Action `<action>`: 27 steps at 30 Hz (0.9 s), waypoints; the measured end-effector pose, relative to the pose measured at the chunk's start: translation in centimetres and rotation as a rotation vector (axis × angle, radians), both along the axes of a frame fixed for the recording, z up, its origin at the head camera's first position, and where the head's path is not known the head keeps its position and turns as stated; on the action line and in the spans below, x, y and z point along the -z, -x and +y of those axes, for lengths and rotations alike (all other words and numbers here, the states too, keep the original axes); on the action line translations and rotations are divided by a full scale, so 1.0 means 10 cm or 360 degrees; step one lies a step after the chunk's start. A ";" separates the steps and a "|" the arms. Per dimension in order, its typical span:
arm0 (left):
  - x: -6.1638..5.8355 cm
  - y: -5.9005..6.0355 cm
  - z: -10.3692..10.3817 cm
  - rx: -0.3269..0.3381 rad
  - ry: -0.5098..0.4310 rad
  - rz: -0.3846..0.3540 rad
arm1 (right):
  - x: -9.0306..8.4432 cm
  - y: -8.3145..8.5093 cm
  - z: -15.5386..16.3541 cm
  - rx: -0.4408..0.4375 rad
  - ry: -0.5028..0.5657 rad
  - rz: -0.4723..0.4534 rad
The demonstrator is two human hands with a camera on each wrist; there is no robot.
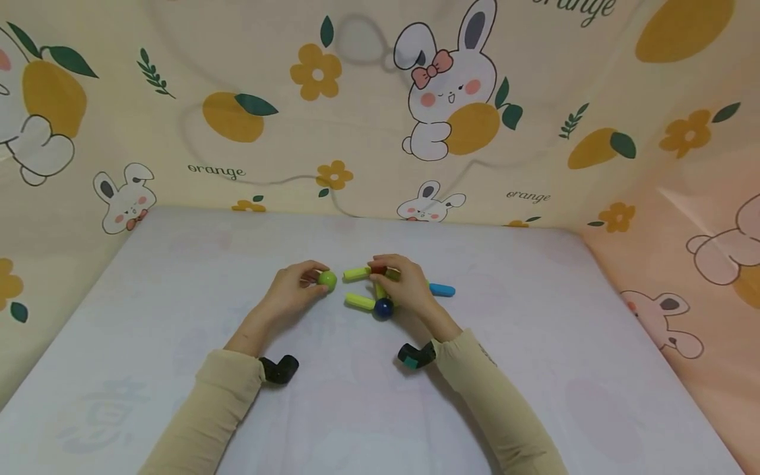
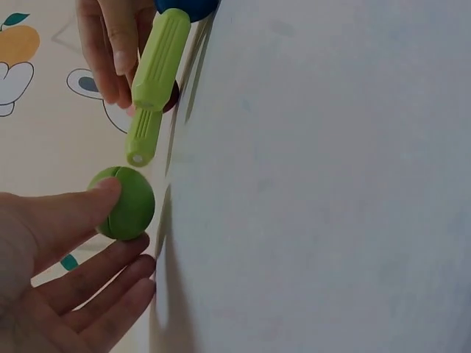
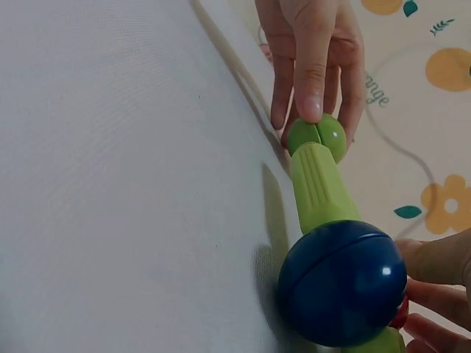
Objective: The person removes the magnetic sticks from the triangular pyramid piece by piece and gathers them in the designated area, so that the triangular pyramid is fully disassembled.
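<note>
A green ball (image 1: pixel 328 280) is pinched between the thumb and fingers of my left hand (image 1: pixel 291 287). To its right, my right hand (image 1: pixel 406 285) grips a red ball (image 1: pixel 378 269) that is partly covered by the fingers. Yellow-green ribbed rods join the red ball to a dark blue ball (image 1: pixel 383 308). One rod (image 1: pixel 359 301) points left from the blue ball, and another rod (image 1: pixel 356 273) points left from the red one. Both free ends face the green ball, a small gap apart in the head view. A blue rod (image 1: pixel 442 289) shows beyond the right hand; its attachment is hidden.
A white cloth (image 1: pixel 332 422) covers the tabletop. Behind and at the sides hangs a curtain (image 1: pixel 368 132) printed with rabbits and oranges. Each wrist carries a black camera mount, the left mount (image 1: pixel 280 369) and the right mount (image 1: pixel 417 356), close above the cloth.
</note>
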State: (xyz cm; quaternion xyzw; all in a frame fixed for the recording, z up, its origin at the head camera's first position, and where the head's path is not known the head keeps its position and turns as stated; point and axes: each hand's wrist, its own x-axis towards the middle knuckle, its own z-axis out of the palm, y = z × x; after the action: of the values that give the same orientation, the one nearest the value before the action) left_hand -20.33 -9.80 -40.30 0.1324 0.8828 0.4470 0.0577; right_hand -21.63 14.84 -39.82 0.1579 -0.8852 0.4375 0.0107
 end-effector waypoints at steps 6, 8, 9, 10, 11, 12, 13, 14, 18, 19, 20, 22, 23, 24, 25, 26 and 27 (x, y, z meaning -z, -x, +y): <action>-0.01 0.02 -0.04 -0.0109 0.0028 0.0027 | 0.01 -0.02 0.03 -0.0008 0.0072 0.0006; 0.00 0.03 -0.06 -0.0142 0.0030 0.0037 | 0.02 -0.02 0.04 -0.0001 0.0086 0.0002; 0.00 0.04 -0.07 -0.0154 0.0032 0.0048 | 0.02 -0.02 0.05 -0.0001 0.0088 0.0004; 0.01 0.05 -0.08 -0.0167 0.0025 0.0055 | 0.02 -0.02 0.05 0.0002 0.0093 0.0002; 0.01 0.06 -0.09 -0.0179 0.0018 0.0059 | 0.03 -0.02 0.05 0.0006 0.0095 0.0000; 0.01 0.07 -0.10 -0.0188 0.0011 0.0061 | 0.03 -0.02 0.06 0.0008 0.0098 -0.0003; 0.01 0.08 -0.11 -0.0197 0.0005 0.0063 | 0.03 -0.02 0.06 0.0008 0.0100 0.0000; 0.01 0.09 -0.12 -0.0206 -0.0003 0.0064 | 0.03 -0.02 0.06 0.0009 0.0100 0.0003; -0.01 0.13 -0.16 -0.0259 -0.0027 0.0066 | 0.03 -0.03 0.07 0.0008 0.0099 0.0009; -0.02 0.14 -0.17 -0.0271 -0.0031 0.0074 | 0.03 -0.03 0.07 0.0007 0.0098 0.0009; -0.02 0.15 -0.18 -0.0289 -0.0033 0.0077 | 0.03 -0.03 0.08 0.0004 0.0099 0.0010; -0.02 0.16 -0.20 -0.0320 -0.0036 0.0092 | 0.04 -0.03 0.08 -0.0008 0.0097 0.0022; -0.02 0.16 -0.21 -0.0332 -0.0038 0.0091 | 0.04 -0.03 0.08 -0.0016 0.0096 0.0029; -0.02 0.17 -0.22 -0.0348 -0.0041 0.0079 | 0.04 -0.03 0.09 -0.0022 0.0098 0.0030; -0.02 0.17 -0.23 -0.0354 -0.0039 0.0076 | 0.04 -0.03 0.09 -0.0028 0.0096 0.0033; -0.02 0.18 -0.24 -0.0365 -0.0042 0.0064 | 0.04 -0.03 0.09 -0.0034 0.0092 0.0036; -0.02 0.18 -0.25 -0.0368 -0.0046 0.0053 | 0.04 -0.03 0.09 -0.0037 0.0089 0.0037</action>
State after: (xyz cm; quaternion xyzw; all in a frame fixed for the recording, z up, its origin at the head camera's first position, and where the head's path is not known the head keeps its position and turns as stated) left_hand -22.15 -12.31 -40.05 0.0378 0.8864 0.4613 -0.0108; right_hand -21.37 15.76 -40.18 0.1729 -0.8705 0.4603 0.0204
